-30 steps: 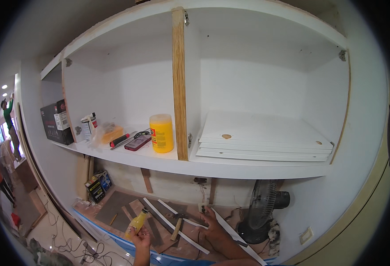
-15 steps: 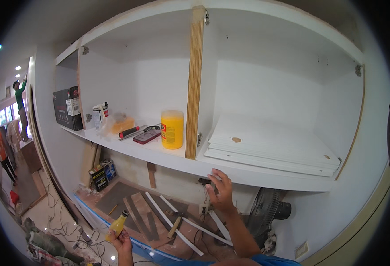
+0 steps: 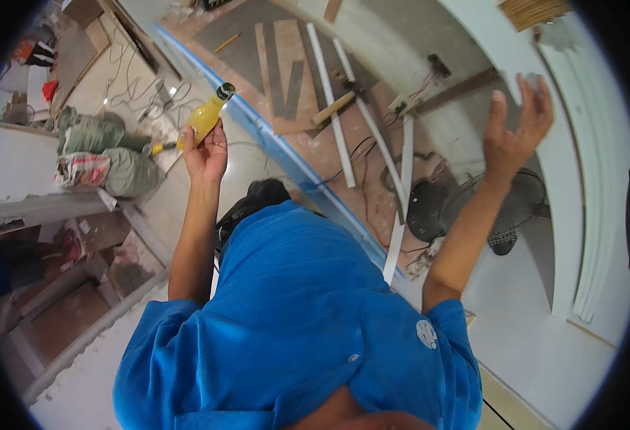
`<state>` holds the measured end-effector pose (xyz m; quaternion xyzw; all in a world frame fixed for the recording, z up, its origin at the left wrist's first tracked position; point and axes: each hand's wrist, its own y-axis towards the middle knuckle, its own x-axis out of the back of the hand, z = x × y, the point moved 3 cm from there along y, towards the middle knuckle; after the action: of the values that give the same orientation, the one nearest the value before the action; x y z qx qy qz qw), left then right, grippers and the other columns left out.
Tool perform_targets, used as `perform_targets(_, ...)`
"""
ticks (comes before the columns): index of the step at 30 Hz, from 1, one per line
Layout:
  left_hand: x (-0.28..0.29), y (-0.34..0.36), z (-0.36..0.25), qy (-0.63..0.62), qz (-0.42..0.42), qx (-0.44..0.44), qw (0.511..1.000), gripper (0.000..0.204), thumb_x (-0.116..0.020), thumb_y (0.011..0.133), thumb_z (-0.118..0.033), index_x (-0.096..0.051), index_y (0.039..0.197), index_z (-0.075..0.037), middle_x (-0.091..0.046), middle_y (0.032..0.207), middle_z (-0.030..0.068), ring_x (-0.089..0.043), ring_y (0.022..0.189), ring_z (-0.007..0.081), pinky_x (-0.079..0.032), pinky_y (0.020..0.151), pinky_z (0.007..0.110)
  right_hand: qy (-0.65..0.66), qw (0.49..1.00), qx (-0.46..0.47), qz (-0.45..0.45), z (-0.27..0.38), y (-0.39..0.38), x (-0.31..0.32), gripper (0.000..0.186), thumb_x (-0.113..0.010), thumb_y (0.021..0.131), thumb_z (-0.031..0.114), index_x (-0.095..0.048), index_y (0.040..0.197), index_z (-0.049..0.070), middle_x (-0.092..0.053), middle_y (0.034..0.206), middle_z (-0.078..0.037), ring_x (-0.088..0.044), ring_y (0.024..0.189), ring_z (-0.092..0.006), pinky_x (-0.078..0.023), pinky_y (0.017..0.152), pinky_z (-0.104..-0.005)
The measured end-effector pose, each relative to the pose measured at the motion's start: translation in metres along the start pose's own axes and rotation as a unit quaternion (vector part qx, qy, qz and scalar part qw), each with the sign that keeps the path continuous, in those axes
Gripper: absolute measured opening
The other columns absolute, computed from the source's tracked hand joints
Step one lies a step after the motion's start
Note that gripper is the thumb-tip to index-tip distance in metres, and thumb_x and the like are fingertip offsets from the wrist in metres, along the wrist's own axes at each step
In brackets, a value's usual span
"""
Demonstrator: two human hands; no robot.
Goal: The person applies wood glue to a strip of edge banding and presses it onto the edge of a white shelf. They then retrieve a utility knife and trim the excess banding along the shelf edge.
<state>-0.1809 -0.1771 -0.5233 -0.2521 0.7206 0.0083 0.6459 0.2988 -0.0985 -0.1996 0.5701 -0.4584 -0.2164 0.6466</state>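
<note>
In my left hand (image 3: 207, 159) is a small yellow bottle (image 3: 204, 120) with a dark cap, tilted with its cap up and to the right. My fingers wrap its lower part. My right hand (image 3: 519, 132) is raised at the right with its fingers spread and nothing in them. It is nearest to the front edge of the white cabinet shelf (image 3: 544, 193); whether it touches the edge I cannot tell. Between my hands and farther off, a hammer (image 3: 334, 108) with a wooden handle lies across white strips (image 3: 338, 136) on a dusty brown board (image 3: 286, 118).
A black fan (image 3: 494, 211) stands below my right forearm. Blue edging (image 3: 257, 129) runs along the board, where a pencil (image 3: 227, 43) lies. Green sacks (image 3: 132, 172) and cables (image 3: 125, 79) are on the floor at left. White panels (image 3: 594, 179) lie on the shelf.
My view has tipped down from the cabinet to my body and the floor. The bottle stays in my left hand; my right hand remains raised, its fingers now more spread.
</note>
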Motion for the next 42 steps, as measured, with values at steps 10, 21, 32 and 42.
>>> perform_targets(10,0.000,0.041,-0.060,0.037,-0.001,-0.060,0.998,0.052,-0.071,0.099,-0.031,-0.056,0.138,0.001,-0.061,0.140,0.0209,-0.058,0.131,0.0416,-0.055,0.105,0.047,-0.028,0.974,0.172,0.145,-0.060,-0.004,-0.036,0.036,-0.085,0.089,0.023,-0.077,0.124,0.017,-0.075,0.123,-0.005,-0.066,0.117,-0.0222,-0.054,0.099,-0.0389)
perform_targets(21,-0.097,0.147,-0.062,0.119,0.100,0.018,0.988,0.048,-0.063,0.104,-0.033,-0.057,0.137,0.002,-0.062,0.136,0.0238,-0.061,0.126,0.0446,-0.059,0.099,0.052,0.108,0.994,0.003,-0.023,-0.012,-0.027,-0.036,0.033,-0.079,0.094,0.019,-0.074,0.127,0.014,-0.075,0.125,-0.010,-0.067,0.120,-0.0241,-0.052,0.103,-0.0385)
perform_targets(32,-0.043,0.380,-0.015,0.284,0.133,0.124,0.941,0.051,-0.064,0.103,-0.037,-0.056,0.137,0.000,-0.062,0.137,0.0215,-0.060,0.126,0.0428,-0.059,0.100,0.046,0.293,0.789,-0.505,0.193,0.191,-0.370,-0.301,0.034,-0.061,0.101,0.010,-0.066,0.135,0.005,-0.076,0.113,-0.016,-0.071,0.108,-0.0323,-0.052,0.099,-0.0405)
perform_targets(42,0.089,0.468,0.016,0.431,0.165,0.222,0.859,0.046,-0.073,0.099,-0.034,-0.056,0.128,-0.002,-0.068,0.120,0.0164,-0.070,0.107,0.0316,-0.064,0.086,0.043,0.103,0.813,-0.487,0.301,0.321,-0.457,-0.441,0.044,-0.067,0.091,0.006,-0.064,0.135,0.006,-0.059,0.146,-0.017,-0.055,0.134,-0.0392,-0.047,0.108,-0.0487)
